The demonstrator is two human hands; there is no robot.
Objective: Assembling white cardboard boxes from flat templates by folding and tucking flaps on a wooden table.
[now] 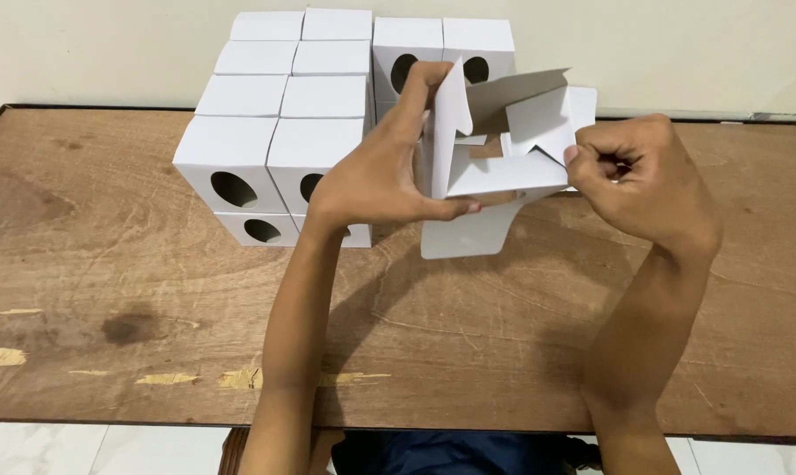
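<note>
Left hand (376, 176) grips half-folded white box (495, 149), frame middle. Right hand (644, 180) curled shut, pinching its flap. White boxes stacked (279, 132) upper left on brown table (108, 290).

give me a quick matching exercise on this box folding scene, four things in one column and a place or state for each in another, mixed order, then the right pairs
Things:
1. left hand
2. right hand
3. stack of finished white boxes
4. unfolded white box

Places or states:
A. stands at the back of the wooden table, against the wall
B. held in the air between both hands, flaps open
C. grips the box's left side, thumb underneath
D. curled at the box's right edge, pinching a flap

Pairs: 1-C, 2-D, 3-A, 4-B
</note>
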